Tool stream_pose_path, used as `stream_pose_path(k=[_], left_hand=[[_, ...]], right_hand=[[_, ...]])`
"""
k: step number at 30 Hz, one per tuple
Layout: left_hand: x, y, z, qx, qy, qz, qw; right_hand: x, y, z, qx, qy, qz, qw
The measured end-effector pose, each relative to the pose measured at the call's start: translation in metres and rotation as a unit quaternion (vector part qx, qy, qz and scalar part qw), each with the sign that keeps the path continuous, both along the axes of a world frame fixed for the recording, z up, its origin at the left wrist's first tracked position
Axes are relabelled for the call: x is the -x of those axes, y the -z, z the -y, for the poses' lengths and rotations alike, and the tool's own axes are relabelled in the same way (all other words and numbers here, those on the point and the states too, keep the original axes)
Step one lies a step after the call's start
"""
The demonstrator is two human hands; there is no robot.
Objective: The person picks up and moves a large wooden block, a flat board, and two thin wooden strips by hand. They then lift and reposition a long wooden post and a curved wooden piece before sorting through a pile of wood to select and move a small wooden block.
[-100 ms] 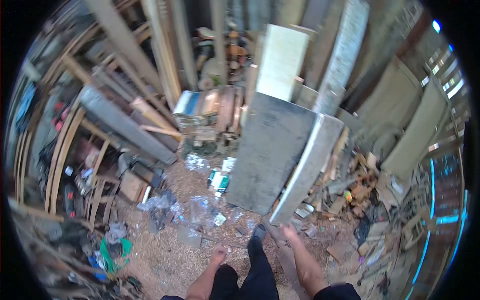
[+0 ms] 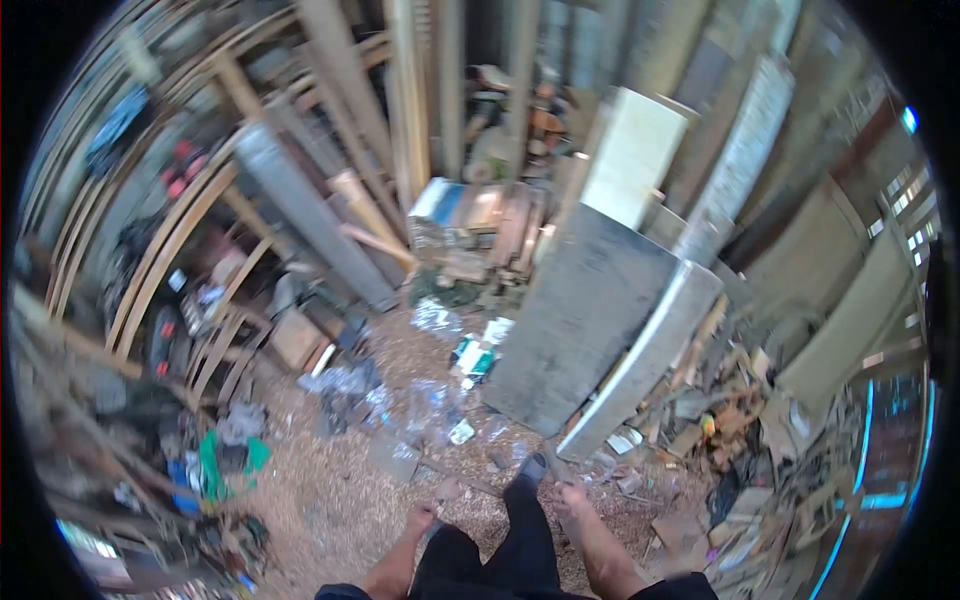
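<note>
My left hand (image 2: pixel 423 516) is low in the head view, in front of my left knee, its fingers curled in. To its right, past my forward foot (image 2: pixel 533 467), my right hand (image 2: pixel 572 498) is held out with its fingers closed too. Motion blur smears both, and I cannot tell what, if anything, they hold. A narrow strip of wood (image 2: pixel 556 466) shows just beyond my right fingers and overlaps them in this view. Ahead of that hand a long pale-edged beam (image 2: pixel 640 350) leans beside a wide dark board (image 2: pixel 590 310).
A cream panel (image 2: pixel 635 155) stands behind the dark board. Stacked wood blocks (image 2: pixel 485 215) sit at the back. Wood scraps (image 2: pixel 735 410) heap up on the right. Clear plastic (image 2: pixel 425 405) and a green cloth (image 2: pixel 215 465) lie on the shavings-covered floor. Wooden frames (image 2: pixel 165 270) crowd the left.
The scene has swung to the right and slightly down in view as my head turned left. My left hand has shifted slightly left and down; my right hand is a little lower.
</note>
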State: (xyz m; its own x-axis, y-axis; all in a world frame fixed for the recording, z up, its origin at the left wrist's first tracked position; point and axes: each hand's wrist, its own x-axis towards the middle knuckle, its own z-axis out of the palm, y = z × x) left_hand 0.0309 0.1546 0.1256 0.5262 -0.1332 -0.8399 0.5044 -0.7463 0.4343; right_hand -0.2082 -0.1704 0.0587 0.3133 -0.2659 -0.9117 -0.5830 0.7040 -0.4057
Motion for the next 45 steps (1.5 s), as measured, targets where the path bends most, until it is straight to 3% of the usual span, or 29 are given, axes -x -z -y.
stream_pose_path(k=[1, 2, 4, 5, 7, 13, 16, 17, 18, 19, 22, 25, 26, 29, 31, 32, 34, 36, 38, 39, 41, 42, 44, 45], left_hand=[[0.013, 0.051, 0.049, 0.104, -0.073, -0.013, 0.992], [0.001, 0.048, 0.029, 0.120, -0.099, 0.001, 0.988], [-0.005, 0.035, -0.046, 0.023, -0.079, 0.068, 0.994], [-0.004, 0.013, -0.069, 0.046, -0.122, 0.067, 0.989], [-0.002, 0.007, -0.114, 0.068, -0.161, 0.071, 0.982], [0.021, -0.036, -0.260, 0.106, -0.267, 0.119, 0.950], [0.054, 0.002, -0.343, 0.037, -0.333, 0.118, 0.935], [0.070, -0.003, -0.361, 0.034, -0.362, 0.120, 0.924], [0.084, -0.011, -0.375, 0.073, -0.470, 0.131, 0.870], [0.096, -0.022, -0.391, 0.109, -0.570, 0.143, 0.802], [0.141, -0.041, -0.421, 0.130, -0.676, 0.120, 0.715], [0.193, -0.007, -0.436, 0.112, -0.698, 0.109, 0.699], [0.209, 0.005, -0.436, 0.139, -0.713, 0.117, 0.678], [0.254, 0.040, -0.435, 0.326, -0.757, 0.176, 0.538], [0.270, 0.062, -0.440, 0.157, -0.779, 0.135, 0.591], [0.276, 0.057, -0.440, 0.014, -0.740, 0.086, 0.667], [0.278, 0.029, -0.452, 0.047, -0.775, 0.069, 0.626], [0.276, 0.020, -0.464, 0.085, -0.802, 0.065, 0.588], [0.281, 0.041, -0.481, -0.116, -0.667, 0.370, 0.636], [0.273, 0.037, -0.503, -0.120, -0.670, 0.373, 0.630], [0.253, 0.000, -0.543, 0.011, -0.821, 0.090, 0.564], [0.241, -0.018, -0.561, 0.012, -0.829, 0.091, 0.552], [0.216, -0.060, -0.603, -0.012, -0.875, 0.161, 0.457], [0.211, -0.070, -0.620, -0.013, -0.879, 0.163, 0.447]], right_hand=[[0.028, 0.053, 0.052, 0.056, -0.056, -0.020, 0.997], [0.001, 0.027, 0.039, 0.073, -0.083, -0.007, 0.994], [-0.032, -0.052, -0.040, 0.066, -0.074, -0.087, 0.991], [-0.038, -0.069, -0.065, 0.070, -0.102, -0.084, 0.989], [-0.061, -0.083, -0.096, 0.079, -0.107, -0.041, 0.990], [-0.151, -0.083, -0.174, 0.111, -0.313, 0.006, 0.943], [-0.214, -0.049, -0.199, 0.146, -0.495, 0.000, 0.856], [-0.228, -0.092, -0.237, 0.185, -0.410, 0.020, 0.893], [-0.249, -0.102, -0.257, 0.188, -0.438, 0.029, 0.879], [-0.270, -0.106, -0.280, 0.194, -0.478, 0.061, 0.855], [-0.319, -0.125, -0.354, 0.204, -0.576, 0.057, 0.790], [-0.360, -0.120, -0.420, 0.145, -0.714, 0.070, 0.682], [-0.369, -0.118, -0.440, 0.143, -0.726, 0.069, 0.669], [-0.392, -0.126, -0.529, 0.129, -0.755, 0.092, 0.636], [-0.405, -0.110, -0.583, 0.125, -0.794, 0.090, 0.588], [-0.409, -0.101, -0.608, 0.128, -0.819, 0.082, 0.553], [-0.422, -0.087, -0.653, 0.117, -0.892, 0.074, 0.431], [-0.429, -0.075, -0.700, 0.114, -0.903, 0.080, 0.407], [-0.433, -0.070, -0.752, 0.115, -0.897, 0.096, 0.416], [-0.436, -0.067, -0.778, 0.115, -0.894, 0.104, 0.420], [-0.441, -0.060, -0.829, 0.119, -0.894, 0.125, 0.414], [-0.443, -0.056, -0.854, 0.120, -0.902, 0.135, 0.391], [-0.453, -0.046, -0.903, 0.121, -0.939, 0.155, 0.283], [-0.455, -0.041, -0.928, 0.119, -0.960, 0.171, 0.187]])
